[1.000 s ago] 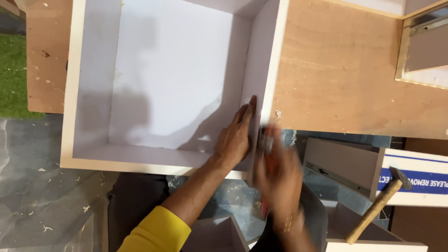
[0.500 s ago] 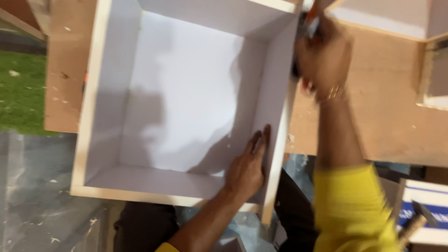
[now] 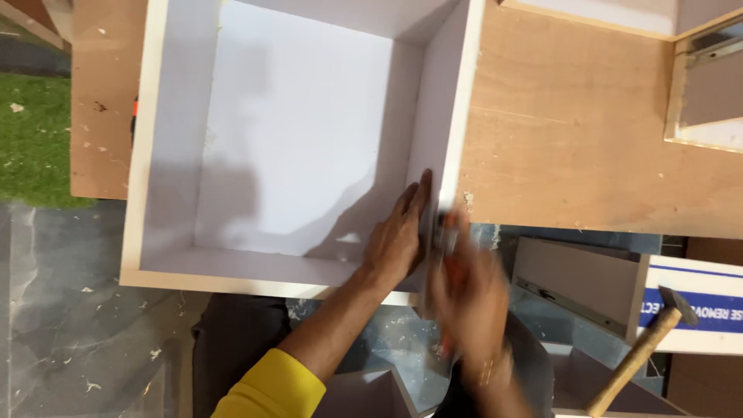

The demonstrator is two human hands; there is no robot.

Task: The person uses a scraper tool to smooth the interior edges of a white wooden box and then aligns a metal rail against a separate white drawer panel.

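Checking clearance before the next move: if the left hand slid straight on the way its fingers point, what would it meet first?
Nothing close: the left hand lies flat on the white box's right inner wall, fingers pointing along it toward the far corner; that far wall probably comes first.

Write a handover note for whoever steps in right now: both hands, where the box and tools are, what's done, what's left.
Left hand: flat against the inner face of the right wall of the white open box, near its front corner.
Right hand: blurred, just outside that same corner; whether it holds anything cannot be told.
Box lies on the plywood bench, front overhanging.
Hammer lies untouched, lower right.
Done: box walls stand assembled.
Left: whatever the corner needs; unclear.
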